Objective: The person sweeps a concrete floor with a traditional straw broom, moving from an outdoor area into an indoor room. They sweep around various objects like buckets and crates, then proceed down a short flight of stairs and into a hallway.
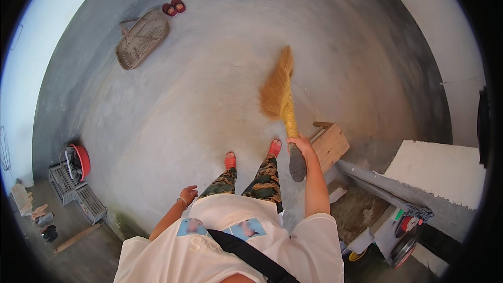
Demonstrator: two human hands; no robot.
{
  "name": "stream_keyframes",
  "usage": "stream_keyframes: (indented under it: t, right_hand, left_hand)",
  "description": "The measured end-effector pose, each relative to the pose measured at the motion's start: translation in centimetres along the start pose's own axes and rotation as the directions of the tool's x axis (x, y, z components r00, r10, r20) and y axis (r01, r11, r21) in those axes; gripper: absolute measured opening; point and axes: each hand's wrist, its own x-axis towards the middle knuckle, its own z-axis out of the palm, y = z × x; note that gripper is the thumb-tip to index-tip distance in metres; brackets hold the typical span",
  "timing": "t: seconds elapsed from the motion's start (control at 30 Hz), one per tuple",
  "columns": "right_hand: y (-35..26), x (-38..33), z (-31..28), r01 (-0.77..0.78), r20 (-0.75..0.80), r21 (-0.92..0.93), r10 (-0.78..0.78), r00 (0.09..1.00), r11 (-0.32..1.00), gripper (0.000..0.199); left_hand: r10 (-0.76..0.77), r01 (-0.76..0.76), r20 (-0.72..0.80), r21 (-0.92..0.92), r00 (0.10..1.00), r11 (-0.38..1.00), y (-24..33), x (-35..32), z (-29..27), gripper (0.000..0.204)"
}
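My right hand (300,144) is closed round the handle of a broom (285,94), whose dark grey butt end points back toward me. The broom's yellow binding and golden-brown bristles reach away over the grey floor, fanning to the left. Whether the bristle tips touch the floor I cannot tell. At my left side, my left hand (188,194) hangs beside my camouflage trousers, its fingers loosely apart and nothing in them. A wooden stool (331,147) stands just right of the broom handle. My feet, in red sandals (230,161), are on the floor below.
A woven basket (141,39) and a pair of dark red slippers (173,8) lie at the far left. Grey plastic crates (90,203) and a red basin (81,162) sit at the left wall. On the right runs a low concrete ledge (403,188), with household items near it.
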Motion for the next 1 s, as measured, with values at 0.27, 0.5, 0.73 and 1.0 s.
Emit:
stream_keyframes:
  t: [0.27,0.5,0.73,1.0]
  right_hand:
    - [0.1,-2.5,-5.8,0.106,0.021,-0.186,-0.104,0.994,0.977,0.049]
    - [-2.3,-0.8,-18.0,-0.081,0.103,0.08,0.073,0.992,0.993,0.022]
    - [-3.8,2.1,-31.3,0.074,-0.47,-0.316,-0.224,0.854,0.946,0.043]
    - [-4.4,0.2,-32.5,0.195,-0.409,-0.083,-0.212,0.887,0.977,0.053]
  left_hand:
    - [0.049,-0.056,0.06,0.119,0.997,0.991,9.2,4.1,8.9,0.032]
    - [0.192,-0.234,0.201,0.213,0.961,0.949,23.9,3.8,20.9,0.035]
    - [0.158,-0.198,0.193,0.209,0.968,0.958,26.2,5.4,24.8,0.034]
    - [0.15,-0.21,0.168,0.432,0.974,0.877,26.1,7.1,25.2,0.035]
